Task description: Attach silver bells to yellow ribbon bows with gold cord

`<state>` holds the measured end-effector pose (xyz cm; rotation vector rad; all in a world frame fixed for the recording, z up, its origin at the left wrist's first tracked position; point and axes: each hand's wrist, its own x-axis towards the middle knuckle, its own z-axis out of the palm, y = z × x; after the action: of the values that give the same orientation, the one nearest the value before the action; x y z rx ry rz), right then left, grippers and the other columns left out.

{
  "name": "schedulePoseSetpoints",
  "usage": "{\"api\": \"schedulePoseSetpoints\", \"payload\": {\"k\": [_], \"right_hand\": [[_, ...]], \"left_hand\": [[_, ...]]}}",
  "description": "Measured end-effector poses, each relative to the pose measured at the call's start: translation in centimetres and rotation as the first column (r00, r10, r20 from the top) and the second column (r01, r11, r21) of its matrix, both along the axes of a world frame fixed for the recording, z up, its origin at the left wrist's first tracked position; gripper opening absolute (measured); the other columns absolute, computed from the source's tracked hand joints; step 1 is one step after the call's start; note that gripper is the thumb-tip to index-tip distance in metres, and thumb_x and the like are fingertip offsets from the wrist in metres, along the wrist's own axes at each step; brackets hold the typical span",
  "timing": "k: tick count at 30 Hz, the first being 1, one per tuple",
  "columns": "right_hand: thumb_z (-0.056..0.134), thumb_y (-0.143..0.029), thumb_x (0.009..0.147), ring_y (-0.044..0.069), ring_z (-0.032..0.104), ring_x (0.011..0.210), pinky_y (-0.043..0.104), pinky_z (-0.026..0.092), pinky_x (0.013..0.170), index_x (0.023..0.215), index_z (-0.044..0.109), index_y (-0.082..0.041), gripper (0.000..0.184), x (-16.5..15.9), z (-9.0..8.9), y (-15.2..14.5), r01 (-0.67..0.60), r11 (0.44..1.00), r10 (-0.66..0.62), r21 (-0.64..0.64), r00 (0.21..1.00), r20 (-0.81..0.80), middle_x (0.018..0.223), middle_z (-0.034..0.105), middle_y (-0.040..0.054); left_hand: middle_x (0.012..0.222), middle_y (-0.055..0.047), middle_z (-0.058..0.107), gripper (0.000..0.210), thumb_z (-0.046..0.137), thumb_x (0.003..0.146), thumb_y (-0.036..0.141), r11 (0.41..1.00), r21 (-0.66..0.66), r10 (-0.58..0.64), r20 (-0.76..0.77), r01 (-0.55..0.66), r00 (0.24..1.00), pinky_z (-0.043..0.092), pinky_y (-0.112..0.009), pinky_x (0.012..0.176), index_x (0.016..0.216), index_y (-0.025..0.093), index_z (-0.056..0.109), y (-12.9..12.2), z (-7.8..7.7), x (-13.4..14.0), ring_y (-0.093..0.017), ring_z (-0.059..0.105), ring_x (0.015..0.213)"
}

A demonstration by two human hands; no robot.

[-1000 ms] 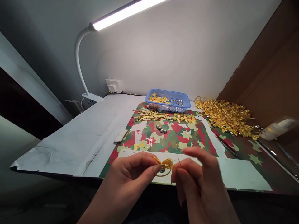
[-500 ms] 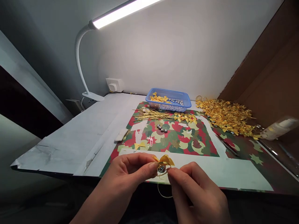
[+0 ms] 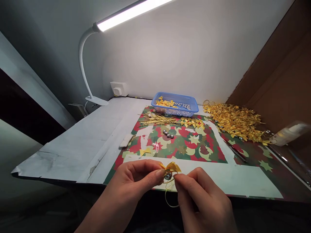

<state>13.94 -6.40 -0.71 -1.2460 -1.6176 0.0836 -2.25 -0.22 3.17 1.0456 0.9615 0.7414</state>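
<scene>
Above the near table edge, my left hand [image 3: 137, 181] pinches a gold ribbon bow [image 3: 173, 166] between thumb and index finger. Just under the bow sits a shiny silver bell or bead [image 3: 168, 176], partly behind the fingertips. My right hand [image 3: 202, 194] is closed, its thumb and index finger pinching a thin gold cord [image 3: 171, 206] close to the bow. That cord loops around beneath the silver ball and hangs down below the table edge. What the curled fingers of both hands hide I cannot see.
A blue basket [image 3: 177, 111] holds gold bows and silver balls. Before it lie gold cords [image 3: 157, 119], folded bows [image 3: 193, 122] and several silver balls [image 3: 168, 134]. At right are a heap of gold bows [image 3: 235, 119], tweezers [image 3: 235, 151] and a bottle [image 3: 290, 133]. A lamp [image 3: 84, 64] stands left.
Both hands stay nearly in place. The right hand has shifted very slightly left, and the hanging cord loop has swung a little.
</scene>
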Motion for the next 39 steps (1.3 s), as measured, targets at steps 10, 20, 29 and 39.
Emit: {"api": "schedulePoseSetpoints", "payload": {"k": [10, 20, 29, 39], "right_hand": [[0.050, -0.003, 0.091, 0.010, 0.045, 0.059, 0.021, 0.034, 0.050, 0.100, 0.064, -0.017, 0.022, 0.6, -0.3, 0.5, -0.055, 0.998, 0.057, -0.033, 0.997, 0.049, 0.074, 0.044, -0.0003], [0.052, -0.004, 0.092, 0.009, 0.042, 0.057, 0.021, 0.034, 0.050, 0.097, 0.067, -0.017, 0.021, 0.8, -1.0, 0.9, -0.077, 0.996, 0.076, -0.046, 0.997, -0.020, 0.072, 0.043, -0.0014], [0.052, -0.003, 0.090, 0.009, 0.043, 0.057, 0.020, 0.035, 0.050, 0.097, 0.066, -0.019, 0.022, 0.8, -1.3, 1.0, -0.080, 0.997, 0.080, 0.000, 0.997, 0.001, 0.072, 0.044, -0.0017], [0.054, 0.002, 0.088, 0.011, 0.046, 0.062, 0.022, 0.038, 0.053, 0.103, 0.063, -0.018, 0.026, 1.6, -1.5, 1.2, -0.124, 0.991, 0.118, 0.040, 0.984, 0.131, 0.076, 0.046, 0.0006]], "left_hand": [[0.082, -0.002, 0.071, 0.017, 0.075, 0.083, 0.035, 0.999, 0.000, -0.038, -0.029, 0.038, 0.999, 0.045, -0.027, 0.078, 0.079, 0.019, 0.078, 0.1, -0.5, -0.1, -0.018, 0.056, 0.082], [0.077, -0.002, 0.068, 0.016, 0.076, 0.083, 0.031, 0.993, -0.082, -0.083, 0.063, 0.088, 0.995, 0.046, -0.029, 0.081, 0.074, 0.017, 0.075, 0.4, 0.0, 0.1, -0.016, 0.057, 0.079], [0.075, -0.001, 0.068, 0.015, 0.080, 0.079, 0.029, 0.987, -0.117, -0.093, 0.112, 0.106, 0.989, 0.046, -0.025, 0.076, 0.072, 0.016, 0.076, 0.4, 0.2, -0.2, -0.014, 0.055, 0.075], [0.075, -0.001, 0.068, 0.014, 0.082, 0.077, 0.028, 0.989, -0.115, -0.084, 0.119, 0.098, 0.989, 0.044, -0.025, 0.073, 0.072, 0.016, 0.077, 0.6, -0.2, -0.4, -0.013, 0.053, 0.073]]}}
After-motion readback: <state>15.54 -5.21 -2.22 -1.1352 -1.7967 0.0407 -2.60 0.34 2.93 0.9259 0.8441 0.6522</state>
